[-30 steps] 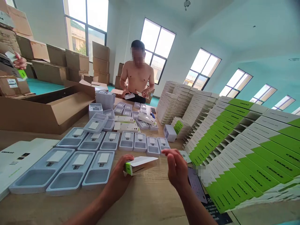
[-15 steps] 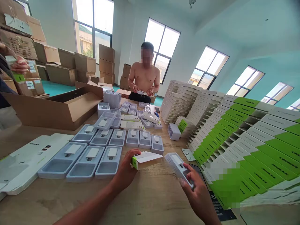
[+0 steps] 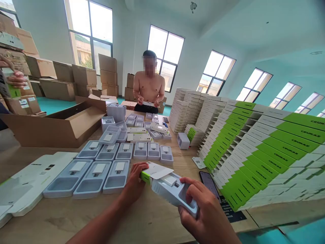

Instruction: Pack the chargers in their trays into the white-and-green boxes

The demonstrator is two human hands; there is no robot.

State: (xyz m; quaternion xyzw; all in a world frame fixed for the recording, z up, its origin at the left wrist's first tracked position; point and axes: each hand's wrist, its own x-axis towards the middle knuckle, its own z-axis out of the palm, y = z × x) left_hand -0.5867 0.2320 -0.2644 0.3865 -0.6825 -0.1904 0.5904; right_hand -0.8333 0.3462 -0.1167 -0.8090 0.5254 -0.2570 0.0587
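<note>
The right hand [image 3: 203, 206] has its grip closed on the near end of a smooth grey-blue moulded tray [image 3: 165, 194], round-cornered and recessed, a white block [image 3: 169, 180] seated inside. The tray's far end meets the mouth of a slim card carton [image 3: 156, 170], under its white flap; depth of entry cannot be told. The left hand [image 3: 134, 178] grips the carton's green end above the wood-grained desk [image 3: 162, 225]. A flat phone [image 3: 209, 183] lies to the right. Beyond, matching trays [image 3: 115, 184] stand in rows beside sharp-edged white-and-green cartons [image 3: 254, 162], stacked. Farther off: an open brown cardboard box [image 3: 50, 130].
</note>
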